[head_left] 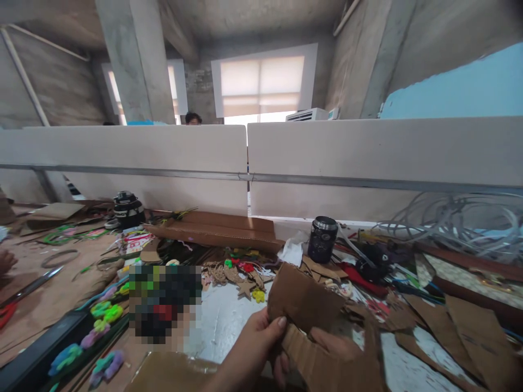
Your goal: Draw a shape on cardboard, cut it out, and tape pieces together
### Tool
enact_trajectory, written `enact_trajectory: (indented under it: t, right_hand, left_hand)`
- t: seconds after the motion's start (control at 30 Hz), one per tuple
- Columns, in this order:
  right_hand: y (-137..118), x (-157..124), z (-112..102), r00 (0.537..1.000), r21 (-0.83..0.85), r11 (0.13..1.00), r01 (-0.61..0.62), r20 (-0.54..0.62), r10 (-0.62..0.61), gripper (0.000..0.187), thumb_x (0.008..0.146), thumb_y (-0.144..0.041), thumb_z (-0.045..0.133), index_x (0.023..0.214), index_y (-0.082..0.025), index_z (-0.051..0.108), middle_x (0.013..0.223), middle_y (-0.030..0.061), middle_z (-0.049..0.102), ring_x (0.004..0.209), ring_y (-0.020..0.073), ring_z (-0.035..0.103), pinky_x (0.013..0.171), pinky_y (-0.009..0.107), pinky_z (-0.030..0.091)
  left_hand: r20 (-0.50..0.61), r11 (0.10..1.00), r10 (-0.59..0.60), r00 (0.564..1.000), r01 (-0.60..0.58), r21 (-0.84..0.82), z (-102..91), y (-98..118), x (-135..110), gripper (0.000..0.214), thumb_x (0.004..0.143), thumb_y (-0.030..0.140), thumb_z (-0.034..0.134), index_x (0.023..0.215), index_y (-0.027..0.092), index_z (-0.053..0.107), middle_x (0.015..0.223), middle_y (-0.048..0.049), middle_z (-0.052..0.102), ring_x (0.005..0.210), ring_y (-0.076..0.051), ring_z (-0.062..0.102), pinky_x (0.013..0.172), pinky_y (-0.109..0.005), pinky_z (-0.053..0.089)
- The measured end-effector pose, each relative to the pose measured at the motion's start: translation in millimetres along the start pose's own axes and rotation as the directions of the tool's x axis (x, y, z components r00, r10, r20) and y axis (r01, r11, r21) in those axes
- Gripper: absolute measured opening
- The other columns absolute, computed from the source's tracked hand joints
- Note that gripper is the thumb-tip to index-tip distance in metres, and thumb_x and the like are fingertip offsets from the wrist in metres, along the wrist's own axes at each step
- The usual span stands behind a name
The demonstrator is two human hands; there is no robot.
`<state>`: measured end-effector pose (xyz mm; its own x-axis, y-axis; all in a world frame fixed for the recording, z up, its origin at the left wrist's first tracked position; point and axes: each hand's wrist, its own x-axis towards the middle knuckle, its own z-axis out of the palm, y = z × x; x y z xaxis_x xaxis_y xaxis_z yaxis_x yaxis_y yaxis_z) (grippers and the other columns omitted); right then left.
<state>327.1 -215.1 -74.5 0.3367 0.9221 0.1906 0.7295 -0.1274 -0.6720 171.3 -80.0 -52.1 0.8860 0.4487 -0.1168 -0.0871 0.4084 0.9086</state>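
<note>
A torn brown cardboard piece is held low in the middle of the view. My left hand grips its left edge, thumb on top and fingers curled round it. My right hand is mostly hidden behind the cardboard; only a few fingers show, pressed against the piece from the right. The cardboard's corrugated edge faces me near the bottom. Under both hands lies a white tabletop scattered with craft bits.
A dark tumbler stands behind the cardboard, beside a white crumpled tissue. Folded cardboard sheets lie at the back, cardboard scraps at the right, coloured foam flowers at the left. White partition boards wall the desk. Another person's hand shows at the far left.
</note>
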Motion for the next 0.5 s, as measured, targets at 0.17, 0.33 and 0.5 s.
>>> enact_trajectory:
  t: [0.17, 0.33, 0.5]
  right_hand:
    - [-2, 2, -9, 0.987, -0.011, 0.997, -0.074, 0.145, 0.075, 0.017, 0.078, -0.040, 0.069, 0.067, -0.027, 0.067, 0.069, 0.0013, 0.078, 0.063, 0.0248, 0.070, 0.051, 0.029, 0.042]
    - [-6, -1, -5, 0.995, 0.007, 0.996, 0.091, 0.036, -0.091, 0.026, 0.079, -0.039, 0.066, 0.059, -0.025, 0.057, 0.057, -0.0016, 0.065, 0.054, 0.0191, 0.058, 0.051, 0.030, 0.039]
    - [-6, -1, 0, 0.998, 0.077, 0.996, 0.048, 0.045, -0.052, 0.024, 0.078, -0.039, 0.061, 0.060, -0.026, 0.054, 0.056, -0.0019, 0.062, 0.054, 0.0201, 0.058, 0.052, 0.030, 0.040]
  left_hand:
    - [-0.018, 0.999, -0.019, 1.000, 0.018, -0.048, 14.3, 2, -10, 0.050, 0.068, 0.060, 0.086, 0.083, 0.016, 0.068, 0.057, 0.0005, 0.061, 0.048, -0.011, 0.054, 0.046, -0.020, 0.040]
    - [-0.030, 0.998, -0.064, 0.997, 0.064, -0.025, 11.5, 3, -12, 0.047, 0.070, 0.058, 0.085, 0.085, 0.016, 0.068, 0.057, 0.0010, 0.062, 0.047, -0.010, 0.053, 0.047, -0.020, 0.038]
    - [-0.017, 0.998, -0.057, 0.998, 0.057, -0.005, 5.2, -5, -7, 0.048, 0.074, 0.061, 0.081, 0.085, 0.016, 0.068, 0.054, 0.0007, 0.060, 0.045, -0.011, 0.050, 0.049, -0.023, 0.040]
